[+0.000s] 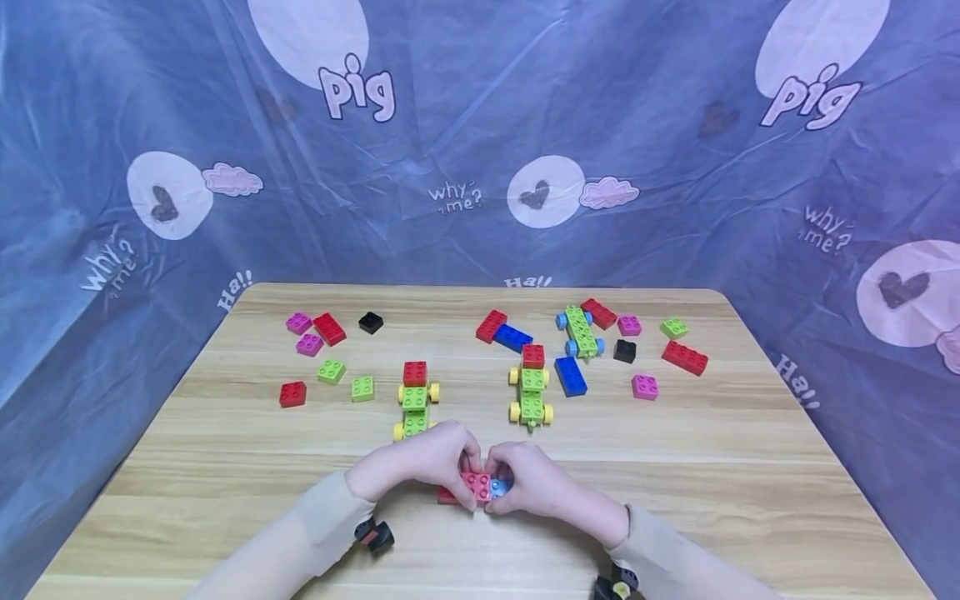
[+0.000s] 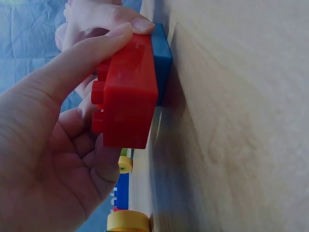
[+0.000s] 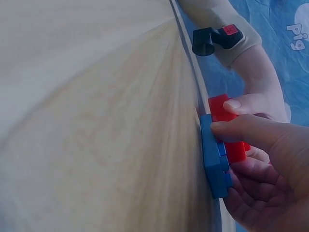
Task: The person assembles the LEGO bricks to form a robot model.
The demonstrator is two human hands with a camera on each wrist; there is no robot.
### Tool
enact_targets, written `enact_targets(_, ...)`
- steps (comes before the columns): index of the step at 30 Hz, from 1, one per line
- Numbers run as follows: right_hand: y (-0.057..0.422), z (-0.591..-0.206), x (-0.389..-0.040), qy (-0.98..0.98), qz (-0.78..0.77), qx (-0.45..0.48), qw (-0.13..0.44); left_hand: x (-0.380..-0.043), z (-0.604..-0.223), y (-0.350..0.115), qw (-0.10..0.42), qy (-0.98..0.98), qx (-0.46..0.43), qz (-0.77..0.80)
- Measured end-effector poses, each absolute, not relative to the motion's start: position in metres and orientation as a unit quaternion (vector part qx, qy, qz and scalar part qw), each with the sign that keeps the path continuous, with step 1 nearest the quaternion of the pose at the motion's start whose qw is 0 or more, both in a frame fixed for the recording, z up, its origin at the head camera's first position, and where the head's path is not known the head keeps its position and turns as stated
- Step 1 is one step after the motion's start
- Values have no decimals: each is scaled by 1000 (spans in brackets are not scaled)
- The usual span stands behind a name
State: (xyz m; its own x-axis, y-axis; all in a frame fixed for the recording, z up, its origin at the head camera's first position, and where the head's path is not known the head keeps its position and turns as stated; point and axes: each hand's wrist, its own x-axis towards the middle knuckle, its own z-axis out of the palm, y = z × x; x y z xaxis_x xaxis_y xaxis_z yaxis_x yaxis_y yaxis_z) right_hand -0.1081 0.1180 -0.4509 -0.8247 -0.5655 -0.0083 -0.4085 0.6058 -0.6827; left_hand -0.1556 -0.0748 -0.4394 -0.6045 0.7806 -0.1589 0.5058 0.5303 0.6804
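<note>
Near the front of the table, my left hand [image 1: 442,454] grips a red building brick [image 2: 130,87] between thumb and fingers. My right hand [image 1: 536,479] pinches a blue building brick [image 3: 211,154] by its sides, low against the tabletop. The red brick lies over one end of the blue one, offset to the left, with studs facing up. Some blue studs stay uncovered in the right wrist view. Whether the two bricks are fully pressed together I cannot tell. Just beyond my left hand stands a green wheeled base [image 1: 414,400] with yellow wheels, partly hidden by that hand.
Another yellow-wheeled green base [image 1: 532,404] carries a red brick in front of my right hand. Farther back are a blue-wheeled base [image 1: 580,332], a blue brick [image 1: 571,377] and a joined red-and-blue pair [image 1: 513,337]. Loose bricks, such as a black one [image 1: 371,322], lie left and right.
</note>
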Motion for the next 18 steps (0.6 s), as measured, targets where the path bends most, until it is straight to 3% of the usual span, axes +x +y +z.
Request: enact_targets(18, 118, -450, -109, 890, -345, -275, 116, -158, -434, -76, 234, 837, 404, 286)
